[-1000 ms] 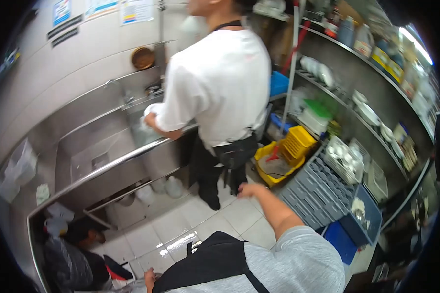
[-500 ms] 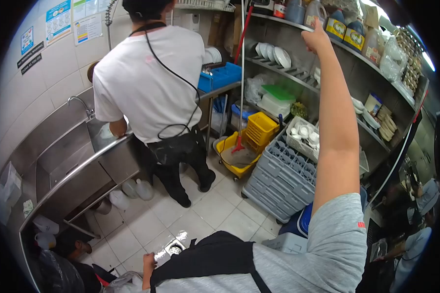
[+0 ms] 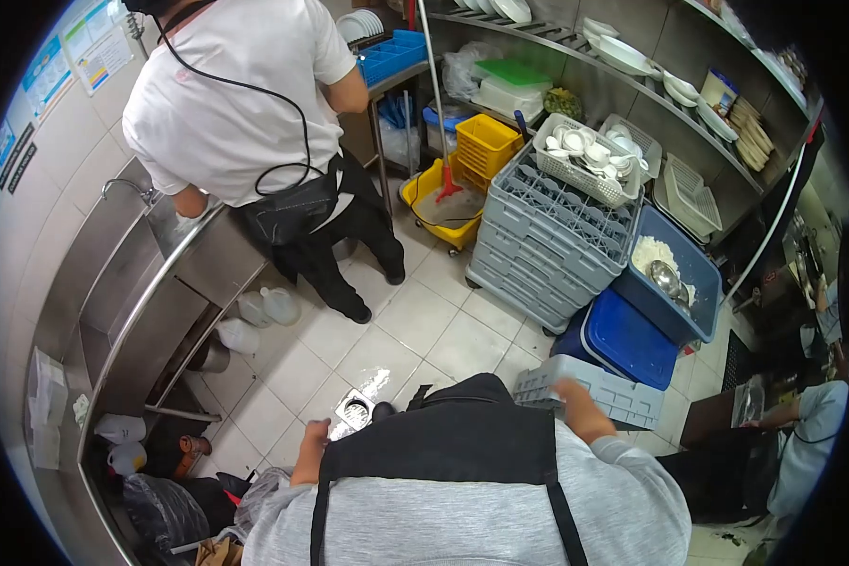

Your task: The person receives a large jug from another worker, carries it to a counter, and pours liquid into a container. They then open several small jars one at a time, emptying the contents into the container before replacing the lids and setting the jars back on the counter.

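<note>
My left hand [image 3: 313, 436] hangs low in front of my body, close to the floor drain [image 3: 355, 412] in the picture. Its fingers look curled in, and nothing shows in them. On the other side, my right hand [image 3: 570, 396] is lowered in front of a grey plastic crate [image 3: 613, 389]; motion smears its fingers, and whether it touches the crate cannot be seen. A black apron [image 3: 443, 429] covers my front over a grey shirt.
A co-worker in a white shirt [image 3: 236, 104] stands at the steel sink [image 3: 113, 283]. A yellow mop bucket [image 3: 443, 203], stacked glass racks [image 3: 528, 255], a blue cooler [image 3: 627, 340] and a blue-grey tub [image 3: 707, 274] line the right. Other people work far right.
My right arm, stretched up with a finger pointing at the upper shelf, has come down beside my body. The view has tilted downward, and the co-worker at the sink has shifted posture slightly.
</note>
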`<state>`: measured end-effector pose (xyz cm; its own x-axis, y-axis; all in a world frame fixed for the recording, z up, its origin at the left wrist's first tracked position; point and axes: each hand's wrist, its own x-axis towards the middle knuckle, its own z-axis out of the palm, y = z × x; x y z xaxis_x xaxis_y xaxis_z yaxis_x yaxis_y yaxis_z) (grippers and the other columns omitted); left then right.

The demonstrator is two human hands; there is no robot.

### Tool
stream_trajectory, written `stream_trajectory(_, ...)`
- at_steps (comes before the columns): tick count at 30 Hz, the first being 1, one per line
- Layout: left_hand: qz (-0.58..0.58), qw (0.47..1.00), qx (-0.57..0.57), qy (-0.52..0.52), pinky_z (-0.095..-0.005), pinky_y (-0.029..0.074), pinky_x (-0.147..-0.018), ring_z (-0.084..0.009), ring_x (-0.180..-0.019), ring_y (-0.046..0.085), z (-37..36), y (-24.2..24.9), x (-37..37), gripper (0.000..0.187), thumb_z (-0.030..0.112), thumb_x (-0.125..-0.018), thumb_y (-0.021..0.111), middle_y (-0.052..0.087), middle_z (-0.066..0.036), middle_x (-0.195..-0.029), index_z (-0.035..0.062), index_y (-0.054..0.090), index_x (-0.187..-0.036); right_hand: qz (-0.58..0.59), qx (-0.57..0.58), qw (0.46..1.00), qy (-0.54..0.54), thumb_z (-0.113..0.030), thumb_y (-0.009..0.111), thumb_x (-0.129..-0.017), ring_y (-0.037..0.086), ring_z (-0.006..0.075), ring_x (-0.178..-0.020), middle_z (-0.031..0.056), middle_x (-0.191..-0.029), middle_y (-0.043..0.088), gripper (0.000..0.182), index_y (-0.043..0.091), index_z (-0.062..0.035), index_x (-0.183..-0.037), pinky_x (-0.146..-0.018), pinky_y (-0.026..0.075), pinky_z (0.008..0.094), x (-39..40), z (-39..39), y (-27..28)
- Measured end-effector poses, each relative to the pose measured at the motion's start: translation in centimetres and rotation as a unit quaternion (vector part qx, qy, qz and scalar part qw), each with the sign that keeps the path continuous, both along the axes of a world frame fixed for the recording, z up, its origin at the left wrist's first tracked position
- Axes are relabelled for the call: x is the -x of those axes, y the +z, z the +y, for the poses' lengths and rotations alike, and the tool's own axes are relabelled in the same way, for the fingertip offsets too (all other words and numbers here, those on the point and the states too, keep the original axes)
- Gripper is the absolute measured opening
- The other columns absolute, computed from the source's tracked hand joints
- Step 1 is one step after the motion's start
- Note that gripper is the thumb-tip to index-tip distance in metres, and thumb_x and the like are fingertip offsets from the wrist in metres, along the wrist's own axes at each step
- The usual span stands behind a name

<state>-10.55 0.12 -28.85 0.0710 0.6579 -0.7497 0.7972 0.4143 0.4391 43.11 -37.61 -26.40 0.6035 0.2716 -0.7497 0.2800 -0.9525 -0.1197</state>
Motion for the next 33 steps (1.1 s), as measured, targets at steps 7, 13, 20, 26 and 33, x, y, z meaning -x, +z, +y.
stream_trajectory(7, 0.008, 1.0, -0.017, -0.023, -0.0411, 0.047, -0.05, -0.026, -0.059, 0.059, 3.5, 3.2, -6.8, 0.05, 0.034, -0.072, 0.056, 0.058, -0.017, -0.08, -0.0018, 0.049, -0.106, 0.094, -0.099, 0.967, -0.217, -0.02, 0.058, -0.074, 0.06, 0.027, -0.071, 0.0158, -0.089, 0.058, 0.032, 0.057, -0.0034, -0.102, -0.061, 0.048, 0.0406, 15.7, -19.7, 7.0)
stream_trajectory(13, -0.021, 0.977, -0.132, -0.164, -0.0406, 0.045, -0.072, -0.0358, -0.079, 0.058, 6.8, 0.0, -9.8, 0.045, 0.035, -0.068, 0.06, 0.059, -0.026, -0.084, -0.0067, 0.059, -0.085, 0.077, -0.048, 0.977, -0.194, -0.027, 0.059, -0.073, 0.06, 0.026, -0.066, 0.013, -0.082, 0.059, 0.036, 0.056, -0.0061, -0.103, -0.055, 0.048, 0.0384, 9.2, -13.6, -1.3)
stream_trajectory(20, -0.016, 0.987, -0.097, -0.13, -0.037, 0.045, -0.044, -0.0253, -0.047, 0.056, 9.5, 2.5, -11.6, 0.039, 0.029, -0.068, 0.059, 0.057, -0.018, -0.06, -0.0079, 0.056, -0.081, 0.052, -0.173, 0.977, -0.111, -0.035, 0.06, -0.069, 0.058, 0.0271, -0.08, 0.0132, -0.093, 0.059, 0.046, 0.055, -0.01, -0.107, -0.068, 0.047, 0.0365, 5.9, 1.4, -3.3)
stream_trajectory(26, -0.016, 0.983, -0.083, -0.16, -0.0386, 0.045, -0.04, -0.0269, -0.047, 0.057, 8.8, 5.7, -7.8, 0.04, 0.025, -0.067, 0.059, 0.058, -0.019, -0.066, -0.0088, 0.054, -0.086, 0.039, -0.121, 0.991, -0.028, -0.036, 0.061, -0.067, 0.056, 0.0279, -0.091, 0.0151, -0.108, 0.055, 0.055, 0.051, -0.0074, -0.113, -0.076, 0.045, 0.0352, 4.6, 4.2, -3.4)
stream_trajectory(33, 0.024, 1.0, -0.005, -0.002, -0.0395, 0.049, -0.044, -0.0311, -0.054, 0.059, 8.5, -3.8, -1.6, 0.039, 0.02, -0.065, 0.059, 0.058, -0.022, -0.073, -0.0139, 0.052, -0.084, 0.087, -0.099, 0.988, 0.085, -0.026, 0.049, -0.077, 0.059, 0.0255, -0.085, 0.0126, -0.112, 0.052, 0.041, 0.05, -0.0054, -0.113, -0.073, 0.048, 0.038, 5.4, 2.3, -6.4)
